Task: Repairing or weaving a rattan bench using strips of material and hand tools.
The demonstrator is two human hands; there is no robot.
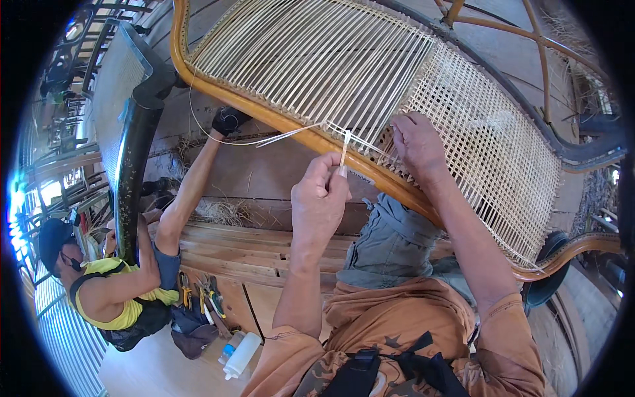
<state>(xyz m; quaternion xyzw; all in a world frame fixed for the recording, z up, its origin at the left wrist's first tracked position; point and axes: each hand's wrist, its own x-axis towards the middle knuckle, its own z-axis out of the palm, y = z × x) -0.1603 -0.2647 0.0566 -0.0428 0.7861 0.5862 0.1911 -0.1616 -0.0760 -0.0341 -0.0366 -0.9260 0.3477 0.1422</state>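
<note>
A wooden frame [304, 137] with a honey-brown rail lies across my lap, strung with cane. Its right part is a finished-looking open cane weave [483, 145]; the left part has only parallel cane strands [297, 59] running across. My left hand [322, 185] pinches a short, thin pale strip [344, 151], upright at the near rail, its tip touching the strands there. My right hand [418, 145] is closed, its fingertips down at the border of the weave; what they grip is hidden. A loose cane strand [228, 140] loops off the rail to the left.
At the left a co-worker [126, 291] in a yellow top sits beside a dark frame [135, 139]. Pliers and other hand tools [202, 298], a white bottle [243, 356] and a dark cloth bag [193, 331] lie on the wooden platform. Cane scraps [225, 210] litter the floor.
</note>
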